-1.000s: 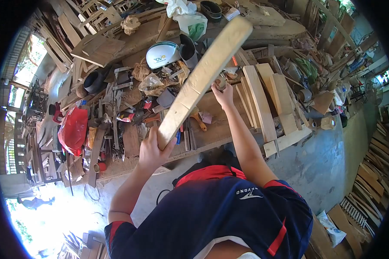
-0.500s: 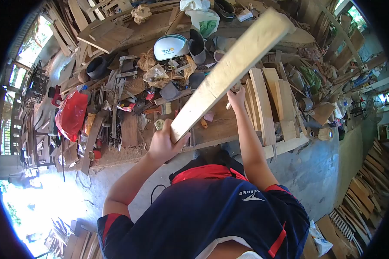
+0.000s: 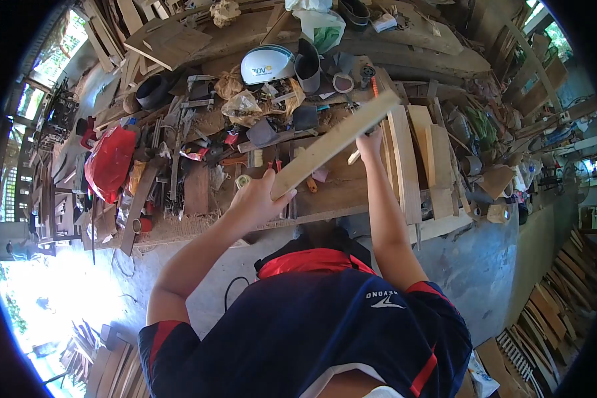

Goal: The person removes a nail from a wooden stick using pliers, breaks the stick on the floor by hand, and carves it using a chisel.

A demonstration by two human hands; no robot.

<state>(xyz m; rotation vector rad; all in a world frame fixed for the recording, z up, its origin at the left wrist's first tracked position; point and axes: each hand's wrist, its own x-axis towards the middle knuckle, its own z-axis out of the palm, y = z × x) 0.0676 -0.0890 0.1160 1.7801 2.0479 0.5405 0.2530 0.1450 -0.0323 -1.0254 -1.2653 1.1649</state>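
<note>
My left hand [image 3: 255, 198] is wrapped around the near end of a pale wooden board [image 3: 335, 147]. The board slants up and away to the right above the workbench [image 3: 348, 199]. Behind its far part, my right hand [image 3: 370, 142] is closed. A short pale piece sticks out beside its fingers, and a dark part shows near them; what this thing is I cannot make out. Just right of that hand, several light planks [image 3: 404, 156] lie side by side on the bench. A brush [image 3: 235, 161] lies beyond my left hand.
A white helmet [image 3: 266, 64] sits at the back of the bench beside a grey cup-like container [image 3: 308, 69]. A red plastic bag [image 3: 111, 166] and a red can [image 3: 141, 225] are at the left. Stacked timber [image 3: 554, 312] lies at the lower right.
The board's far end has dropped away from the camera, towards the bench and my right hand. My left hand has shifted slightly right; my right hand stays closed and has moved slightly right.
</note>
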